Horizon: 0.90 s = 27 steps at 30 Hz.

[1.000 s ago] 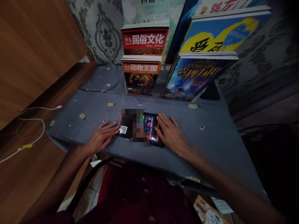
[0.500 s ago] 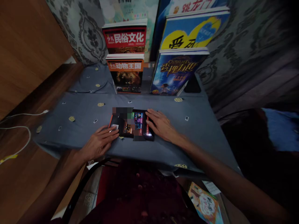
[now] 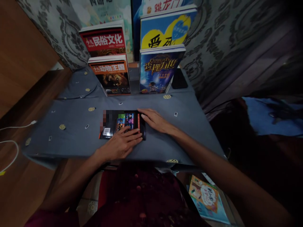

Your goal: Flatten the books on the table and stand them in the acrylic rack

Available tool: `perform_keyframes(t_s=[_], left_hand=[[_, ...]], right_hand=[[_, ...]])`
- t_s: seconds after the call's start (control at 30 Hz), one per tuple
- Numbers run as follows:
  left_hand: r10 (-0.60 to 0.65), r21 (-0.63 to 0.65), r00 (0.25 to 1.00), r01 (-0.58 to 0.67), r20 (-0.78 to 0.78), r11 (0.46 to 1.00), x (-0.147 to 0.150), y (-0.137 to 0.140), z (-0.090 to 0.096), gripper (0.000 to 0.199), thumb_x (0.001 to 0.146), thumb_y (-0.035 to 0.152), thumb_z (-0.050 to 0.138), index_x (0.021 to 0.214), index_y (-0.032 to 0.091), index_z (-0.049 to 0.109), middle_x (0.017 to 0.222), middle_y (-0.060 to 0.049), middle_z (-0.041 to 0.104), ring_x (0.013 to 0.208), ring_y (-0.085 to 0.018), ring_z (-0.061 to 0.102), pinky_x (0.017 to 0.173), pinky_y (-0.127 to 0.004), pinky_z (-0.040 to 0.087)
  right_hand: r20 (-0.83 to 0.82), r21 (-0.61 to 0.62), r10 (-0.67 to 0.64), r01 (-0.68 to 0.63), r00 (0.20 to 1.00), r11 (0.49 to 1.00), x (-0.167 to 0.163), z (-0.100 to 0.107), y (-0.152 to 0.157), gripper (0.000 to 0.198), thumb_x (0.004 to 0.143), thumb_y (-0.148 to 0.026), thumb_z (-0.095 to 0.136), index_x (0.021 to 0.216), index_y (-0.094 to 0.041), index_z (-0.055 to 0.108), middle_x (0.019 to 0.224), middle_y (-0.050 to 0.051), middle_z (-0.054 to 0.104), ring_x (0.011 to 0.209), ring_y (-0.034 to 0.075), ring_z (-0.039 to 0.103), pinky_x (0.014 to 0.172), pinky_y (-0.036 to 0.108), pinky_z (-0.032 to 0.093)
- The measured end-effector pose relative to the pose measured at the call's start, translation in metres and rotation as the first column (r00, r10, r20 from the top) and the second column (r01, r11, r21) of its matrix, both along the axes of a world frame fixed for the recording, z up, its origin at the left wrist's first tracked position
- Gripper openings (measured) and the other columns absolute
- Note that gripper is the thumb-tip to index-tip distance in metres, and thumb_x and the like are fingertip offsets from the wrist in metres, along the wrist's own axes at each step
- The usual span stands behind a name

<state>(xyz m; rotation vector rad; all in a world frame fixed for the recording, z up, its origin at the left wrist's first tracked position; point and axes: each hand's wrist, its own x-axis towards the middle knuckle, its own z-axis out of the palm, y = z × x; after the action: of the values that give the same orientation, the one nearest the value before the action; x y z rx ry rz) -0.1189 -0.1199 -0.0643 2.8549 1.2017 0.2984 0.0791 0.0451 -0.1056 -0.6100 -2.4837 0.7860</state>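
Observation:
A dark book (image 3: 112, 121) with a barcode and small colourful pictures on its cover lies flat on the cloth-covered table (image 3: 71, 142). Part of its upper left is blurred out by pixel blocks. My left hand (image 3: 123, 142) rests palm down across the cover's lower right, its fingers stretched out and a little apart. Along the book's right edge lies my right hand (image 3: 155, 120), fingers extended and touching the edge near its top corner. Neither hand is wrapped around anything.
Upright books stand at the back: a lion-cover book (image 3: 113, 78) on the left, a blue book (image 3: 158, 71) on the right, others behind. A dark flat object (image 3: 179, 78) lies beside them. Below the table is another book (image 3: 208, 198). A white cable (image 3: 17, 127) crosses at left.
My left hand has slid right from the book's left edge onto its cover. My right hand stays at the right edge. The whole view has shifted, moving the scene leftward.

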Motion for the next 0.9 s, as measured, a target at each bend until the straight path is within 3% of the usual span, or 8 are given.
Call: perform_keyframes(t_s=[0.17, 0.3, 0.4, 0.57, 0.7, 0.9], left_hand=[[0.015, -0.076, 0.997, -0.01, 0.07, 0.997, 0.007, 0.015, 0.002, 0.04, 0.098, 0.017, 0.044, 0.134, 0.021, 0.06, 0.141, -0.006, 0.061, 0.138, -0.021, 0.05, 0.114, -0.047, 0.04], [0.202, -0.045, 0.977, -0.2, 0.071, 0.979, 0.0, 0.024, -0.006, 0.038, 0.101, 0.025, 0.046, 0.137, 0.019, 0.057, 0.147, -0.01, 0.056, 0.141, -0.024, 0.047, 0.115, -0.048, 0.039], [0.337, 0.007, 0.937, -0.339, 0.088, 0.941, -0.005, 0.025, -0.014, 0.046, 0.101, 0.03, 0.046, 0.145, 0.016, 0.048, 0.151, -0.014, 0.05, 0.142, -0.026, 0.045, 0.115, -0.049, 0.04], [0.341, 0.044, 0.934, -0.347, 0.106, 0.937, -0.006, 0.023, -0.021, 0.047, 0.103, 0.033, 0.041, 0.147, 0.017, 0.043, 0.152, -0.014, 0.049, 0.143, -0.026, 0.043, 0.115, -0.049, 0.039], [0.337, 0.051, 0.937, -0.343, 0.094, 0.938, -0.005, 0.023, -0.022, 0.048, 0.103, 0.034, 0.041, 0.147, 0.015, 0.041, 0.151, -0.015, 0.049, 0.143, -0.026, 0.043, 0.116, -0.049, 0.038], [0.336, 0.057, 0.937, -0.342, 0.095, 0.938, -0.005, 0.024, -0.021, 0.049, 0.103, 0.034, 0.04, 0.148, 0.015, 0.039, 0.152, -0.015, 0.048, 0.143, -0.025, 0.042, 0.116, -0.047, 0.037]], right_hand=[[-0.011, 0.014, -0.009, 0.009, 1.0, 1.0, 0.001, -0.001, -0.003, 0.048, 0.105, -0.039, 0.032, 0.145, -0.019, 0.05, 0.145, 0.013, 0.057, 0.137, 0.027, 0.051, 0.114, 0.053, 0.04], [-0.056, 0.103, -0.014, 0.02, 0.998, 0.994, 0.008, 0.006, -0.028, 0.042, 0.104, -0.028, 0.037, 0.143, -0.023, 0.052, 0.142, 0.01, 0.061, 0.14, 0.025, 0.047, 0.117, 0.056, 0.036], [-0.067, 0.203, 0.118, -0.102, 0.991, 0.974, 0.023, 0.014, -0.061, 0.042, 0.103, -0.022, 0.041, 0.143, -0.022, 0.053, 0.138, 0.01, 0.064, 0.135, 0.023, 0.053, 0.118, 0.056, 0.036], [-0.013, 0.245, 0.265, -0.254, 0.964, 0.936, 0.045, 0.019, -0.096, 0.043, 0.1, -0.014, 0.047, 0.143, -0.016, 0.052, 0.133, 0.012, 0.068, 0.135, 0.021, 0.053, 0.117, 0.05, 0.04], [0.047, 0.159, 0.283, -0.287, 0.958, 0.945, 0.047, 0.02, -0.084, 0.046, 0.102, -0.017, 0.046, 0.147, -0.018, 0.046, 0.139, 0.009, 0.064, 0.139, 0.019, 0.049, 0.121, 0.049, 0.033], [0.019, 0.079, 0.207, -0.208, 0.978, 0.975, 0.031, 0.012, -0.031, 0.046, 0.105, -0.023, 0.039, 0.15, -0.027, 0.043, 0.146, 0.006, 0.057, 0.141, 0.019, 0.046, 0.122, 0.052, 0.03]])
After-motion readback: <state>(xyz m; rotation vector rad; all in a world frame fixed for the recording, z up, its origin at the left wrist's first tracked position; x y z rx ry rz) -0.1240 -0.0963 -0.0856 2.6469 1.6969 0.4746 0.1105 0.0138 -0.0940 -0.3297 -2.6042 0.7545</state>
